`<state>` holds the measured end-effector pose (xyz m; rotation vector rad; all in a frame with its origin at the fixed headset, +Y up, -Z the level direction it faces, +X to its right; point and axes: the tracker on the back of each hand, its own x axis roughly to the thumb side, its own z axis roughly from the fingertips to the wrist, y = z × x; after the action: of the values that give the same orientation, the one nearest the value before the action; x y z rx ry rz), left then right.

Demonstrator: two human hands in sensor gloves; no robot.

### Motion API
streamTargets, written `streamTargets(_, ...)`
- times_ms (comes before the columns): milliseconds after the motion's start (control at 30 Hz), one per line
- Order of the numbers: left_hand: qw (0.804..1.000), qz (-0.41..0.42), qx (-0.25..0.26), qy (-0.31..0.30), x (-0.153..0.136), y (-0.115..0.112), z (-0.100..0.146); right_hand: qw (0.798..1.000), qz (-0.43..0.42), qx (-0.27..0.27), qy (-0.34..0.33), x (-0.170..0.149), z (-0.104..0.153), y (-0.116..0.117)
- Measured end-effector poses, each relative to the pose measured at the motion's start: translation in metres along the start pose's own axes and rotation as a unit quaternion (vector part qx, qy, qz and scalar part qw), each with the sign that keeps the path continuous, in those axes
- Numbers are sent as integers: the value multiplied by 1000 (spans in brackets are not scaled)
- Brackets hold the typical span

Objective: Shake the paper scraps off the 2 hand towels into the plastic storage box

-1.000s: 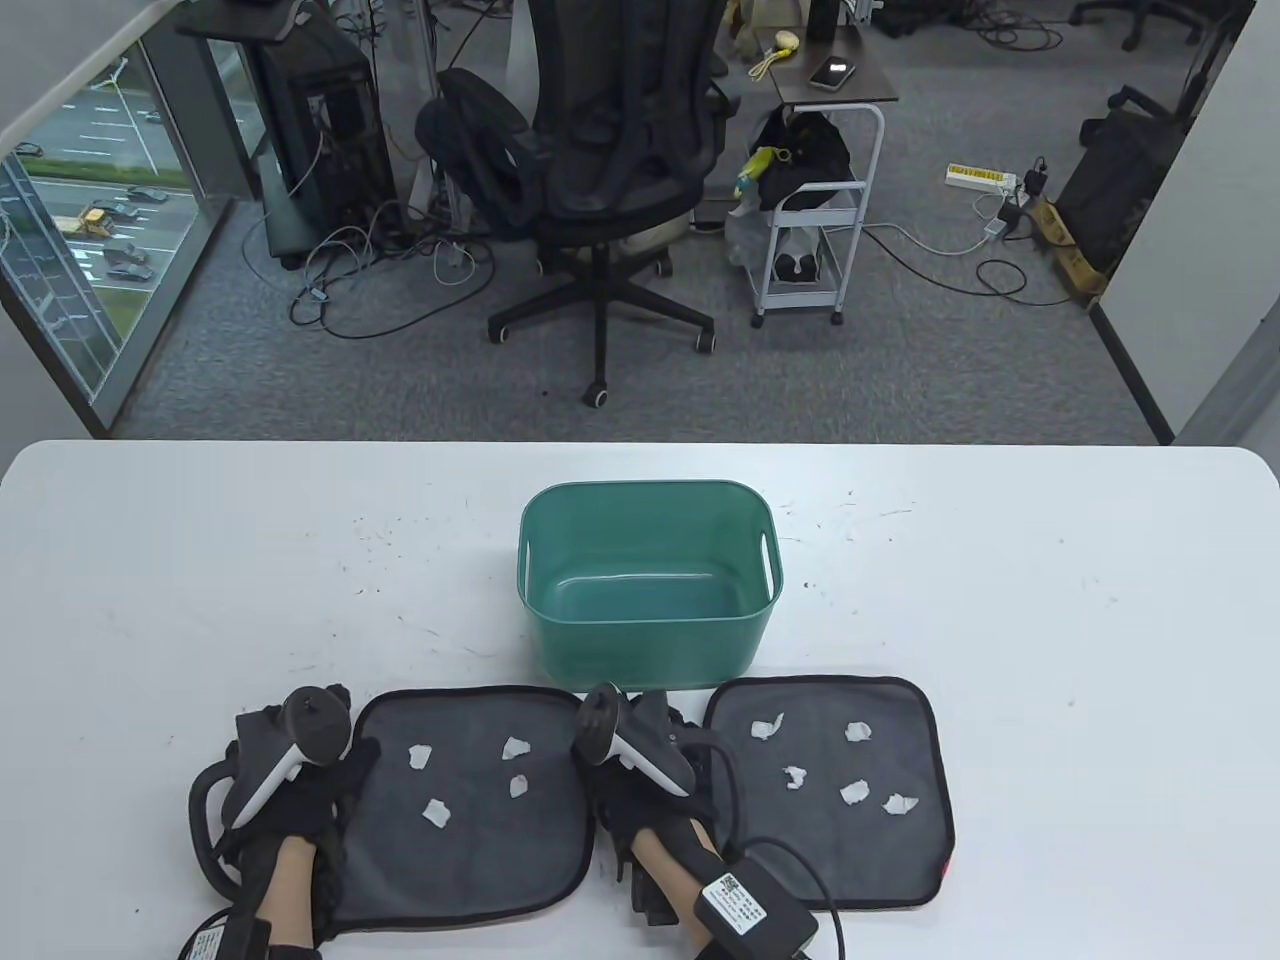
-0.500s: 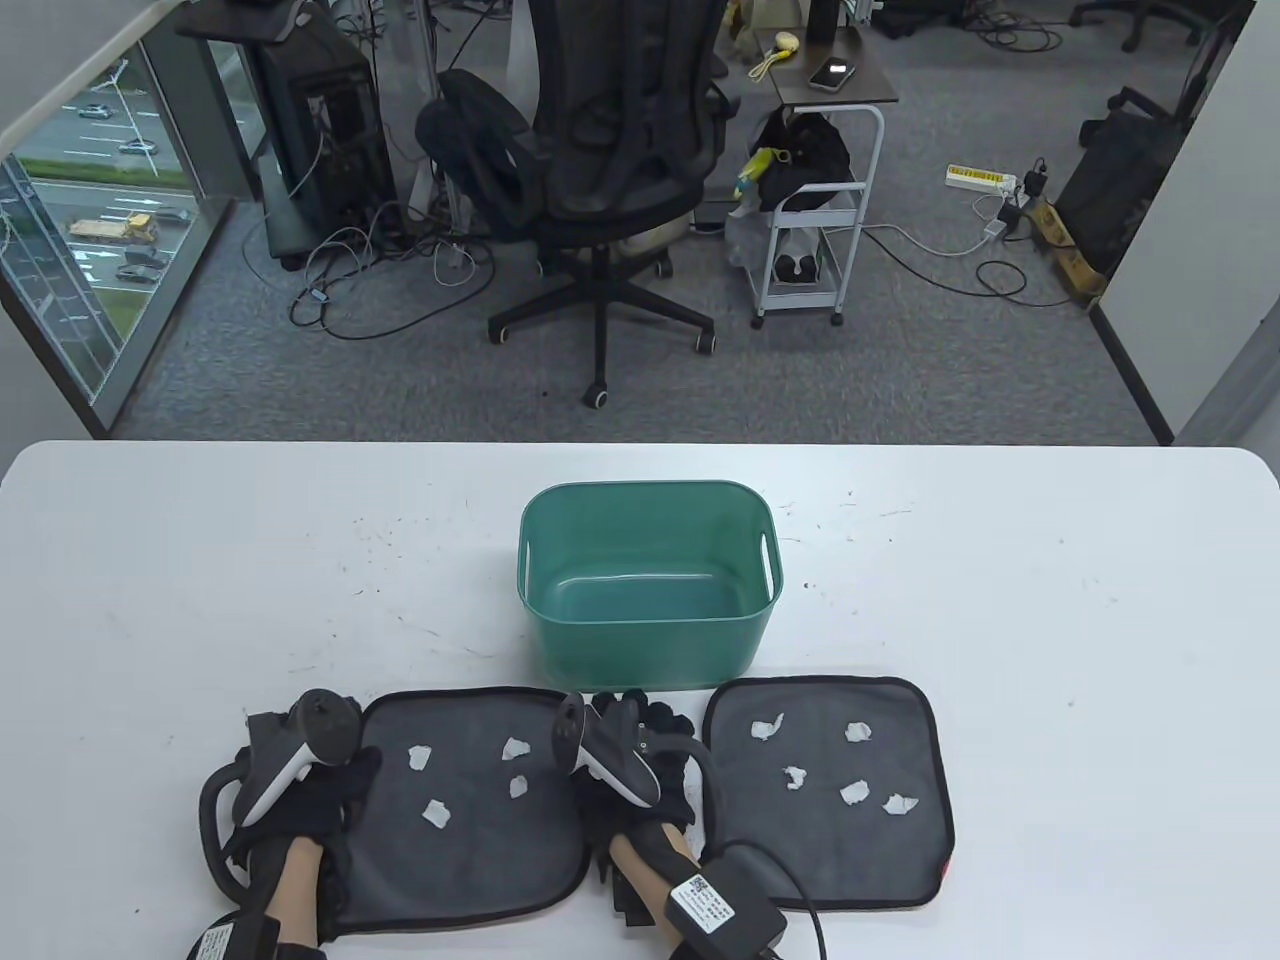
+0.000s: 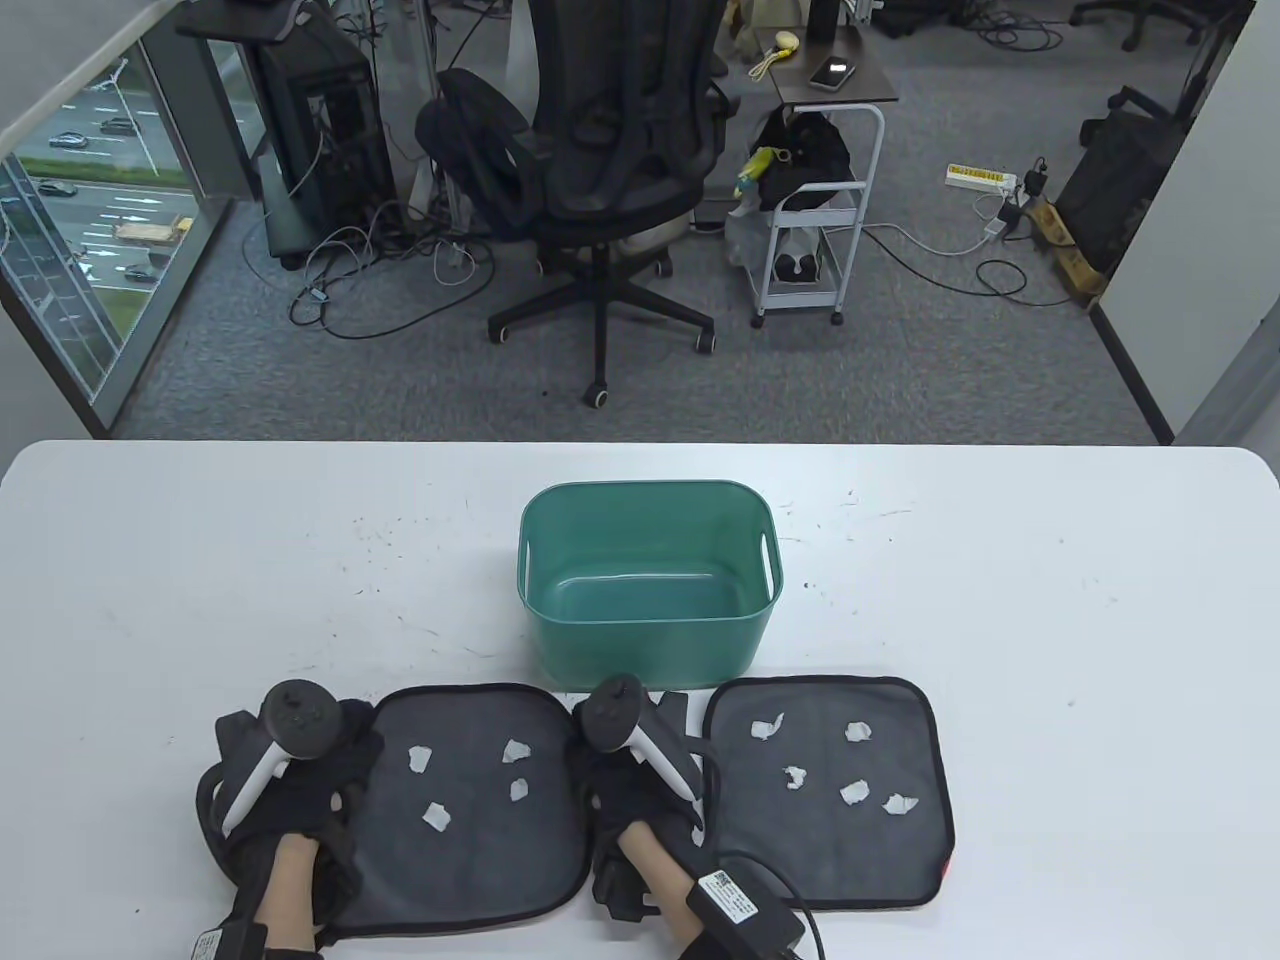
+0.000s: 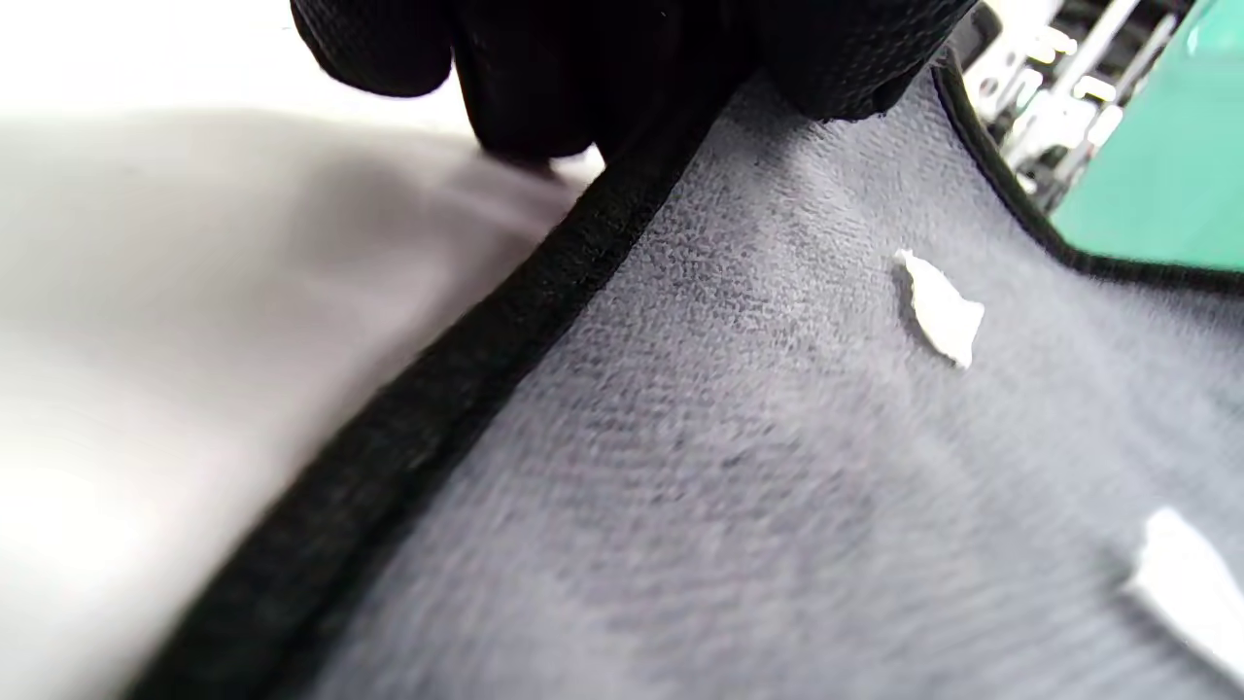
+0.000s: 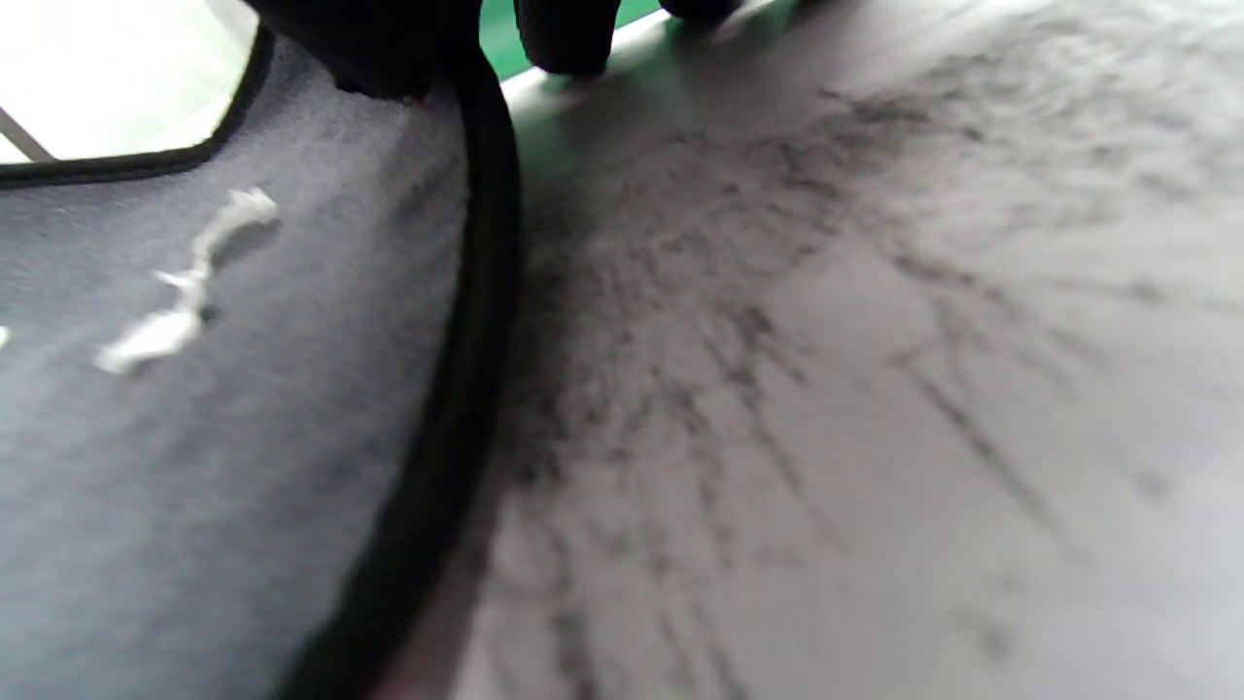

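A: Just in front of the green plastic storage box (image 3: 648, 580), on the white table (image 3: 1050, 640), lie two dark hand towels side by side. The left towel (image 3: 470, 800) carries four paper scraps (image 3: 432, 814); the right towel (image 3: 830, 795) carries five scraps (image 3: 853, 792).

B: And the hands?

A: The left hand (image 3: 300, 780) sits at the left towel's outer edge, the side away from the box's midline. The right hand (image 3: 640, 780) sits at that same towel's inner edge, in the gap between the towels, just below the box's near wall.

B: Does the table view show the grip?

A: No; trackers hide the fingers. The left wrist view shows gloved fingertips (image 4: 836, 68) on the black hem near the far corner, one fingertip on the bare table; whether they pinch the cloth cannot be told.

B: The right wrist view?

A: Fingertips (image 5: 389, 49) at the hem, another on the table beside it; the hold likewise cannot be told. The green box shows just beyond.
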<state>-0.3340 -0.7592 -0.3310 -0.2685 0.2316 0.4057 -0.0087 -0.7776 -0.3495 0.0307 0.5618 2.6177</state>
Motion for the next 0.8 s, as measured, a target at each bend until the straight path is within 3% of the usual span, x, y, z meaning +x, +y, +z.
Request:
streamTargets(100,999,32,-8,-13,1,6,2,999,-25,8,-27,-1,5,-9)
streamTargets(267,999,18,-17,-33,16,15,11,992,-99,53,-55,-4,11,-23)
streamTargets(500,999,-22,17,-37,42,27,33,988,-113,76,-79,-7,20,-41)
streamTargets(800,997,24,2,-75,76,47,56,980,-130,101,-114,-11,43,-76)
